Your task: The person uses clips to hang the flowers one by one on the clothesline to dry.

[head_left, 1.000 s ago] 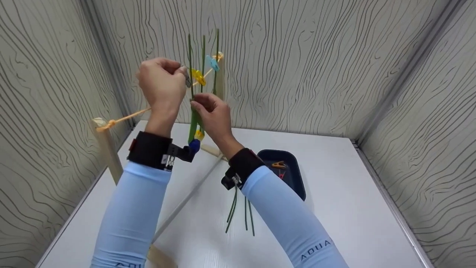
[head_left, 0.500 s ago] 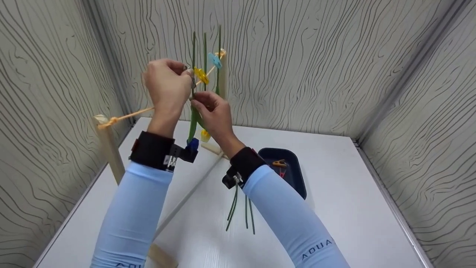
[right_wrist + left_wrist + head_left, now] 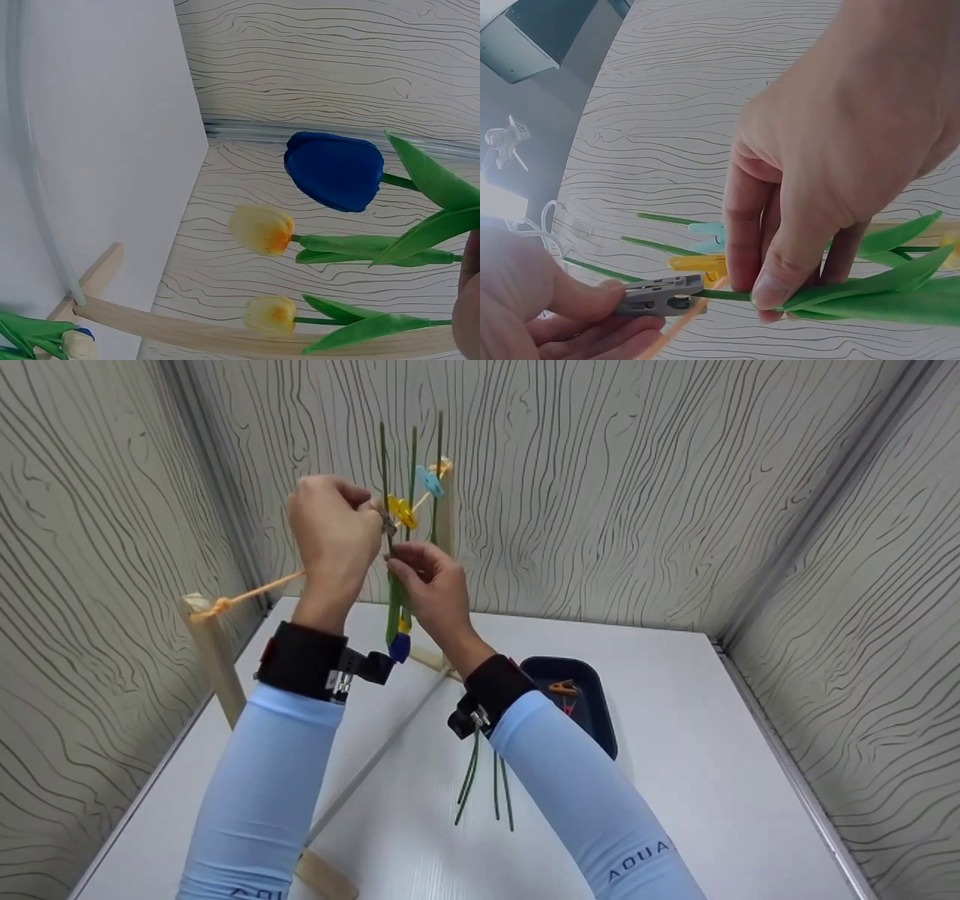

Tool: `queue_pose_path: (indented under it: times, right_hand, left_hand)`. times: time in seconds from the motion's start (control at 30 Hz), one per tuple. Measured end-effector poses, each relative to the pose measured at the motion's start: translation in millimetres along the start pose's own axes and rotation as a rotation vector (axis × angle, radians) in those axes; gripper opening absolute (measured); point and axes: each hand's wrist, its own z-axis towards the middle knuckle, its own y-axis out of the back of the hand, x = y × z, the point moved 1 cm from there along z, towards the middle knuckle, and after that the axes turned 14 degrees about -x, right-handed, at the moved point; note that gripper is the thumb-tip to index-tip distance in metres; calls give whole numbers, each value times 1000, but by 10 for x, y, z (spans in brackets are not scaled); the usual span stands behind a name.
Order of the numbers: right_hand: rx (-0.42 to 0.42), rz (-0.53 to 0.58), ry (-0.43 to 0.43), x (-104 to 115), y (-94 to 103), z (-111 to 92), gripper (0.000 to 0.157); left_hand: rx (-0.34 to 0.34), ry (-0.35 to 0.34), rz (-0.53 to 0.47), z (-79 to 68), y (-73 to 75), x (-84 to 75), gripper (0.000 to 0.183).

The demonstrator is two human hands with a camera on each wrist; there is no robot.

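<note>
A blue tulip (image 3: pixel 334 172) hangs head down, its green stem rising past an orange cord (image 3: pixel 262 591). Just above its leaves, my right hand (image 3: pixel 435 585) pinches the stem between thumb and fingers. My left hand (image 3: pixel 334 529) holds a grey clothespin (image 3: pixel 656 295) by its handle end, with the clip's front over the stem and cord in the left wrist view. Farther along the cord, a yellow clothespin (image 3: pixel 405 512) and a light blue clothespin (image 3: pixel 430 482) hold two other upside-down tulips, a yellow tulip (image 3: pixel 262 229) and a second pale yellow tulip (image 3: pixel 271 315).
Wooden posts carry the cord, the near post (image 3: pixel 214 660) at left. A pale rod (image 3: pixel 375 757) runs low between the wooden feet. Behind my right forearm lie a dark tray (image 3: pixel 600 720) with an orange clothespin (image 3: pixel 562 688) and a red one, plus several loose green stems (image 3: pixel 469 780).
My left hand has shifted slightly right, bringing the grey clothespin over the stem and cord. The right hand keeps its pinch on the stem, and the blue tulip's head has swung a little.
</note>
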Motion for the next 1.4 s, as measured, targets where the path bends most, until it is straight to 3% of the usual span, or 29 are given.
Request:
queue_pose_path:
  times: [0.5, 1.4]
  right_hand:
    - [0, 10, -12, -22, -16, 15, 22]
    - [8, 19, -22, -36, -34, 61, 22]
  left_hand:
    - [-7, -29, 51, 13, -49, 48, 20]
    - [55, 3, 47, 8, -18, 37, 21]
